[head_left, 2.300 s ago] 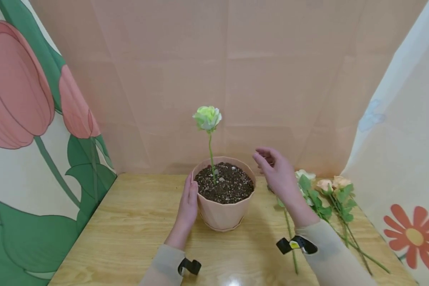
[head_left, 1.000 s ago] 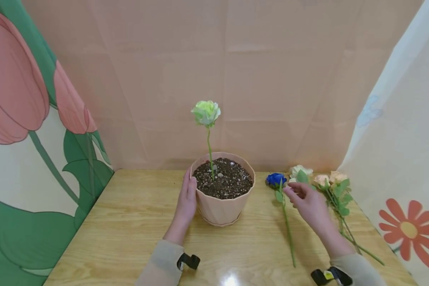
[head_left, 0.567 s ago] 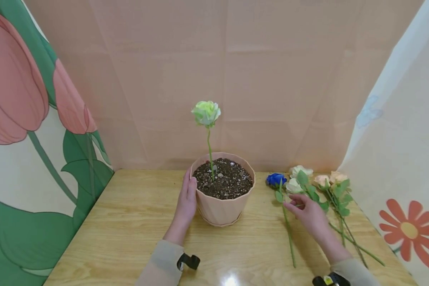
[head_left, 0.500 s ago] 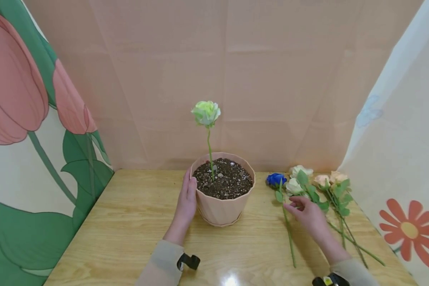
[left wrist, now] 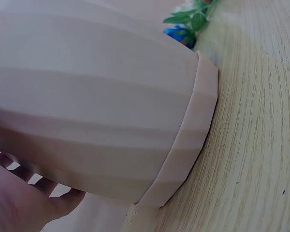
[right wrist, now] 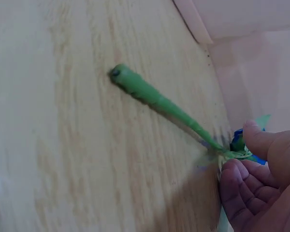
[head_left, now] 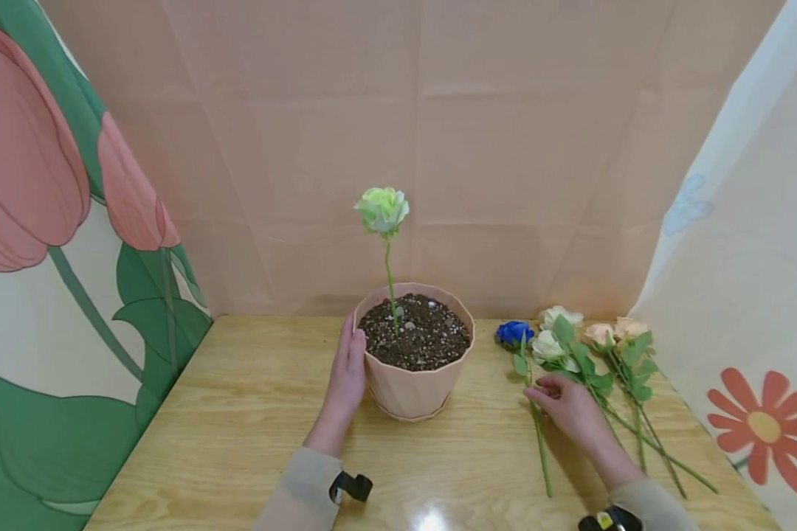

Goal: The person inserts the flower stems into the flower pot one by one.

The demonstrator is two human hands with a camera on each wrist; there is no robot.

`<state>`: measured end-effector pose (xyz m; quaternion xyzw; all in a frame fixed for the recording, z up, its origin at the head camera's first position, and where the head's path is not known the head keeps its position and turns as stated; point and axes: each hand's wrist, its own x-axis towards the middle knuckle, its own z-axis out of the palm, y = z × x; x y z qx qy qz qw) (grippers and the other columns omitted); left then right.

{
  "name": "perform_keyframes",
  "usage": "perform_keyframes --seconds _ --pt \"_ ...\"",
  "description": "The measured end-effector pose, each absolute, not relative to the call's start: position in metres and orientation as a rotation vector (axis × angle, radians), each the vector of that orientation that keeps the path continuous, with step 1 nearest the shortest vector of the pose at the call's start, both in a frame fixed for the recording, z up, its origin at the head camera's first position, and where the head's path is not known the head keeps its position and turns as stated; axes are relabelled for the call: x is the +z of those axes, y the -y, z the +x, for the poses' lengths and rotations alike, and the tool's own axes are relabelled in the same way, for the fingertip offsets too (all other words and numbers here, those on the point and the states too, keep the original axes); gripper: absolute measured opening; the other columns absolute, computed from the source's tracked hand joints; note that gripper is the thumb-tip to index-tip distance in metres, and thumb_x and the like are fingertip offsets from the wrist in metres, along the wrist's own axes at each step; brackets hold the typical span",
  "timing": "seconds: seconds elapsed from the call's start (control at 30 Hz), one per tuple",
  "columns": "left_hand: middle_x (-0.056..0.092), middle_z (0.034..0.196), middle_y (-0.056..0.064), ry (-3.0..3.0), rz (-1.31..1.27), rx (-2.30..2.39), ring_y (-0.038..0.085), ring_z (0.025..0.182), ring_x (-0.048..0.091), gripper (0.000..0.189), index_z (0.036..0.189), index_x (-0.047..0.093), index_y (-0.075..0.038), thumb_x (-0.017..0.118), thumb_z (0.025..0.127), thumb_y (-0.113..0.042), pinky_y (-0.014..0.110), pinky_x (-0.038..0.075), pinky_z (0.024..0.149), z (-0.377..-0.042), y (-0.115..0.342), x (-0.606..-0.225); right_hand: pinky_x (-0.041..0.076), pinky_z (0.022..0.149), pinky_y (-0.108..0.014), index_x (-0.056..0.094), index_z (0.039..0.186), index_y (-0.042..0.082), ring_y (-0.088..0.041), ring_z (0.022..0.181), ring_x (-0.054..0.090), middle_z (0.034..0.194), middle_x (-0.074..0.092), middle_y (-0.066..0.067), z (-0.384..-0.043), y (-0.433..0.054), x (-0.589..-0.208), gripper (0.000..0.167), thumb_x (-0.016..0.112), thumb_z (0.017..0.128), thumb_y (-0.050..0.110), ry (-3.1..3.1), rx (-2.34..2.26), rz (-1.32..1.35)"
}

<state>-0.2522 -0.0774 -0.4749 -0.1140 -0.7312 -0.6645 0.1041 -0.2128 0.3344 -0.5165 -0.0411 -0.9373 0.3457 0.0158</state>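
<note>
A peach flowerpot (head_left: pixel 408 394) full of dark soil (head_left: pixel 432 339) stands on the table with an artificial green-white rose (head_left: pixel 381 210) upright in it. My left hand (head_left: pixel 345 372) rests against the pot's left side, fingers laid along the wall; in the left wrist view they reach round behind it. A blue rose (head_left: pixel 514 333) lies flat to the pot's right, its green stem (head_left: pixel 542 450) pointing toward me. Over this stem is my right hand (head_left: pixel 567 409), fingertips right at it. In the right wrist view the thumb stands apart from the bent fingers, near the stem.
White roses (head_left: pixel 547 346) and peach roses (head_left: pixel 599 335) lie with crossing stems at the right of the wooden table (head_left: pixel 239 420). A peach cloth backdrop (head_left: pixel 305 147) hangs behind, and printed flower panels flank the table.
My right hand has moved from beside the pot's rim to the right, then down along the blue rose's stem toward me. My left hand has stayed at the pot.
</note>
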Motion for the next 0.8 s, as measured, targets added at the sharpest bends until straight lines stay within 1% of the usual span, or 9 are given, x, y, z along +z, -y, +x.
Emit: perform_keyframes --seconds 0.13,0.37,0.63,0.8 --pt "0.026 0.181 0.001 2.153 -0.332 -1.960 0.037 0.164 0.026 0.057 0.177 0.023 -0.035 0.027 0.122 -0.046 0.067 0.023 0.130 -0.2523 0.0768 -0.4745 0.061 0.087 -0.049 0.066 0.140 -0.008 -0.030 0.102 0.074 0.120 0.076 -0.020 -0.2141 -0.3347 -0.5175 0.061 0.075 0.107 0.043 2.930 1.061 -0.151" --pt "0.028 0.181 0.001 2.142 -0.338 -1.962 0.037 0.164 0.028 0.056 0.177 0.023 -0.035 0.027 0.122 -0.044 0.067 0.025 0.129 -0.2526 0.0764 -0.4743 0.059 0.092 -0.056 0.072 0.132 -0.006 -0.037 0.107 0.073 0.118 0.077 -0.020 -0.2156 -0.3339 -0.5166 0.052 0.077 0.106 0.038 2.923 1.011 -0.127" --pt "0.028 0.180 0.000 2.165 -0.310 -1.945 0.036 0.164 0.029 0.056 0.176 0.025 -0.036 0.028 0.121 -0.046 0.067 0.024 0.129 -0.2535 0.0772 -0.4759 0.058 0.092 -0.058 0.075 0.126 -0.002 -0.038 0.107 0.073 0.117 0.078 -0.019 -0.2204 -0.3343 -0.5221 0.049 0.078 0.104 0.041 2.941 0.951 -0.134" --pt "0.027 0.181 0.003 2.163 -0.320 -1.944 0.039 0.164 0.027 0.056 0.177 0.025 -0.034 0.027 0.122 -0.044 0.069 0.022 0.129 -0.2533 0.0773 -0.4754 0.058 0.090 -0.057 0.076 0.123 -0.001 -0.036 0.104 0.073 0.113 0.078 -0.016 -0.2215 -0.3343 -0.5228 0.046 0.080 0.103 0.041 2.941 0.944 -0.126"
